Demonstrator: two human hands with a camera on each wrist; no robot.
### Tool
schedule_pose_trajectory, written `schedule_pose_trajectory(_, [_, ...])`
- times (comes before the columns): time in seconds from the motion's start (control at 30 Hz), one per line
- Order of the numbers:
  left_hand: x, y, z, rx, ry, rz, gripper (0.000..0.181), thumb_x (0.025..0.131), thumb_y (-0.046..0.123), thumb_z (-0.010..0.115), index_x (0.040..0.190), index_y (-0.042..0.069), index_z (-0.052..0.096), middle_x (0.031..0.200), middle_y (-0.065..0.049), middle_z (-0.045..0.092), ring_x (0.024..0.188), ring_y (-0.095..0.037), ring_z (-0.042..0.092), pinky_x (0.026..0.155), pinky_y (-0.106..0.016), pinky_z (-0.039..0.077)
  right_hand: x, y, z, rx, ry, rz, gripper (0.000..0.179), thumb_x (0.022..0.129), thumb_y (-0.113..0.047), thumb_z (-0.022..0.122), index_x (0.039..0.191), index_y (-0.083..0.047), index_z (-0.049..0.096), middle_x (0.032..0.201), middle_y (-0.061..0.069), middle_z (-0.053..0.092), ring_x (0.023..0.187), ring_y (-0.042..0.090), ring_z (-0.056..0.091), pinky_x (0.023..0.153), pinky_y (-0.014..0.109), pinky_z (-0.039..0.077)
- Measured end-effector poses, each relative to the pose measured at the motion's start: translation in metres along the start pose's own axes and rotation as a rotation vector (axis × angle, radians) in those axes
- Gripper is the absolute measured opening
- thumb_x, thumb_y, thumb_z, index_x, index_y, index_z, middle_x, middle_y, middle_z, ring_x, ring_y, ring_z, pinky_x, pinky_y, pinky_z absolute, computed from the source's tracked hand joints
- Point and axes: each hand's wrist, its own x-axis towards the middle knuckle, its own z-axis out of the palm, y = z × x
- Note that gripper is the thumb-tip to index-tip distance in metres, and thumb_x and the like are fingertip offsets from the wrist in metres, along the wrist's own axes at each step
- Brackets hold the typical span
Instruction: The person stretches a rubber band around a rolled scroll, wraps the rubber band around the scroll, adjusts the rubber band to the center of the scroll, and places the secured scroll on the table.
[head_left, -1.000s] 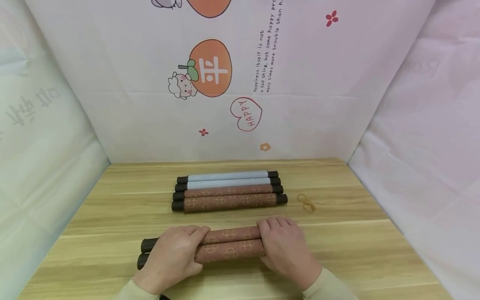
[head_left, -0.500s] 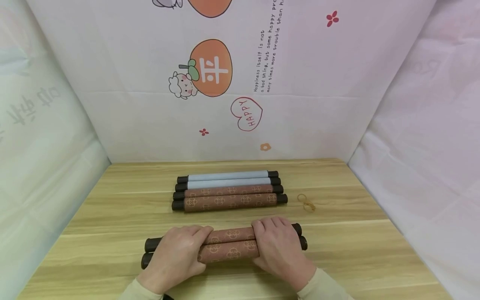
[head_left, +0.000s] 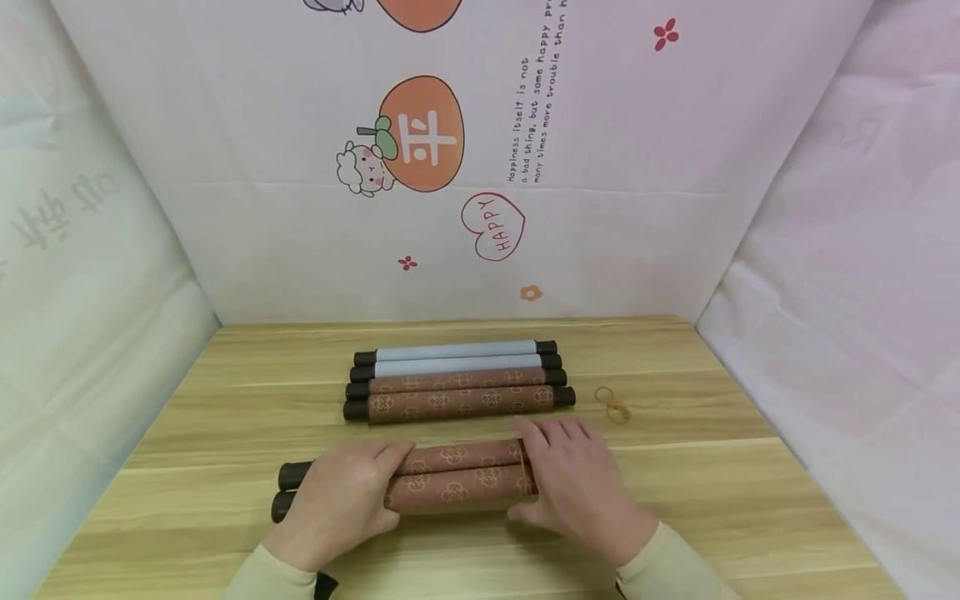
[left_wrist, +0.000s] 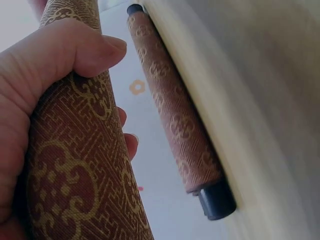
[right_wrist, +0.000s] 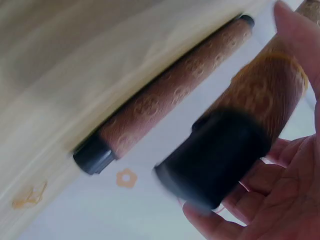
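1. Brown scroll pair (head_left: 453, 492) is at the near side of the surface (head_left: 712, 517), closer in than the four-scroll row (head_left: 459, 385).
2. Left hand (head_left: 341, 492): grip clamped round the pair, probably to pin both scrolls together.
3. Right hand (head_left: 577, 479): grip apart, loose about the right end, probably to leave room for the elastic band (head_left: 524, 468).
4. Right wrist view shows a black end cap (right_wrist: 215, 155) hidden from head view; left wrist shows fingertips (left_wrist: 131, 145) behind a scroll.

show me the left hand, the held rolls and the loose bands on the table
Left hand (head_left: 337, 504): head view, back of the hand.
Held rolls (head_left: 459, 492): head view, patterned middle of the nearer one.
Loose bands (head_left: 618, 412): head view, tangled clump.
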Motion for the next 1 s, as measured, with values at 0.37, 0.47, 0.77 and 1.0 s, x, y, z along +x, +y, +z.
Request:
schedule_pose_trajectory(0.37, [0.005,-0.007,-0.002,-0.004,0.025,0.019,0.065,0.053,0.028,0.090,0.113,0.013,0.070,0.096,0.003,0.072,0.084,-0.018,0.070,0.077,-0.041,0.060,0.006,0.011,0.007,-0.069,0.056,-0.045,0.079,0.058,-0.040,0.093,0.125,-0.007,0.065,0.115,0.012,0.072,0.106,0.034,0.070,0.098,0.053,0.054])
schedule_pose_trajectory(0.47, [0.007,-0.006,-0.001,-0.012,0.038,0.030,0.064,0.053,0.029,0.089,0.112,0.014,0.070,0.095,0.004,0.072,0.083,-0.018,0.070,0.076,-0.041,0.059,0.008,0.009,0.010,-0.080,0.034,-0.048,0.076,0.059,-0.039,0.093,0.122,-0.007,0.064,0.114,0.011,0.072,0.106,0.033,0.070,0.099,0.052,0.054])
schedule_pose_trajectory(0.77, [0.010,-0.005,0.004,-0.018,0.040,0.030,0.061,0.053,0.028,0.088,0.110,0.015,0.071,0.093,0.004,0.072,0.081,-0.017,0.070,0.072,-0.042,0.058,0.011,0.002,0.013,-0.063,0.046,-0.042,0.073,0.059,-0.038,0.093,0.117,-0.005,0.063,0.109,0.012,0.072,0.102,0.033,0.070,0.100,0.051,0.053])
schedule_pose_trajectory(1.0, [0.011,-0.002,0.006,-0.020,0.024,0.024,0.061,0.053,0.027,0.087,0.111,0.015,0.071,0.095,0.005,0.072,0.084,-0.017,0.071,0.074,-0.043,0.059,0.012,-0.003,0.017,-0.042,0.054,-0.046,0.077,0.057,-0.043,0.097,0.115,-0.006,0.062,0.105,0.009,0.070,0.100,0.031,0.069,0.097,0.050,0.053])
